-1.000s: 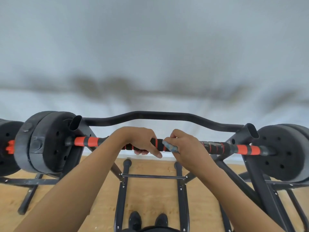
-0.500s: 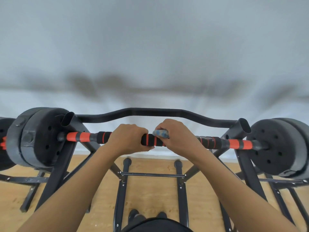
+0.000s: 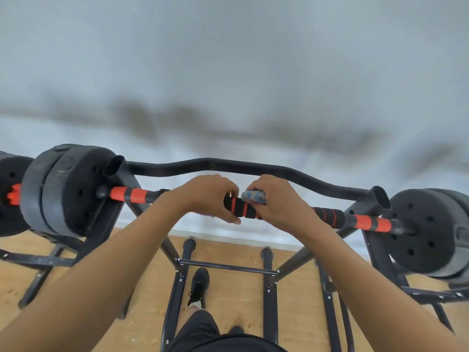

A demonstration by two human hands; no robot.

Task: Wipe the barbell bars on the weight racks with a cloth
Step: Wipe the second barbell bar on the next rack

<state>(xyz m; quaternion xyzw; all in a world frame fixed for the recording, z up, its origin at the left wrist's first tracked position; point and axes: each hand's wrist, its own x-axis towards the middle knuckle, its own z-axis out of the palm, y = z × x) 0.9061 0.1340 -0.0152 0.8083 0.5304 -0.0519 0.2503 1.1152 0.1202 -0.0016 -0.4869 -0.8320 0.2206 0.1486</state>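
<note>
A black barbell bar (image 3: 241,209) with orange bands lies across a black weight rack (image 3: 373,199), with black plates at its left end (image 3: 68,191) and right end (image 3: 426,232). My left hand (image 3: 208,196) grips the bar just left of its middle. My right hand (image 3: 276,201) is curled over the bar right beside it, pressing a small blue-grey cloth (image 3: 253,196) onto the bar. Only a corner of the cloth shows past my fingers.
A curved black crossbar (image 3: 228,167) joins the rack's uprights behind the bar. A grey wall stands close behind. Rack legs and a thin rung (image 3: 228,266) spread over the wooden floor, where my shoe (image 3: 199,285) stands between them. Another plate (image 3: 10,194) shows at far left.
Both hands have stayed side by side on the bar's middle; the cloth shifted from the bar's front to its top. The view tilted, and one foot stepped forward.
</note>
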